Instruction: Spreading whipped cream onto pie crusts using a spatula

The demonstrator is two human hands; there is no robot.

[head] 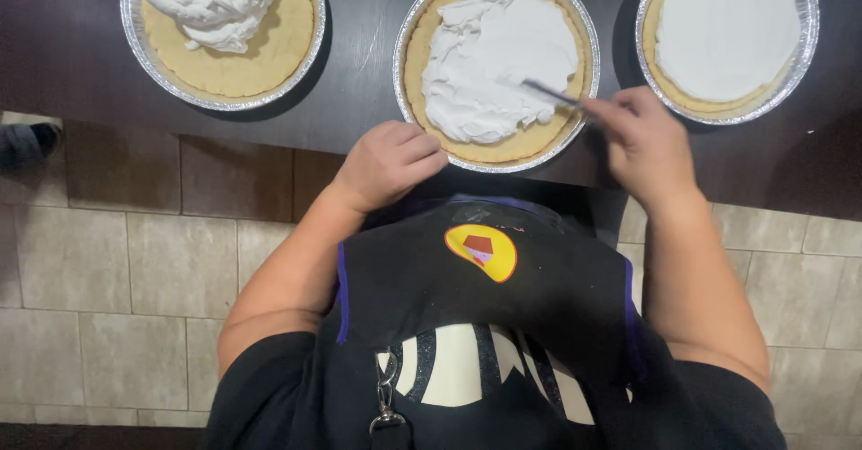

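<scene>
On the dark wooden table (359, 82), right at its near edge, we have three foil pie pans lined up, and all the action is on the middle pie (498, 64). Our right hand (648, 145) pinches the handle of a thin metal spatula (552, 94) between thumb and fingertips, the blade lying flat across the whipped white topping (494, 59), blurred as we see it. That topping covers most of the graham-coloured crust, rough and swirled, with a bare crescent of crust showing along the near and left side. Our left hand (388, 163) sits curled into a loose fist, fingers pressed together, knuckles just at the near rim of the middle pan, holding nothing.

Over to the left, the left pie (224, 32) carries only a heaped dollop of topping at its far side, crust wide open around it. To the right, the right pie (727, 37) is covered smooth and flat. Below us, the black apron (485, 324) with a yellow patch, and the beige tiled floor (108, 306).
</scene>
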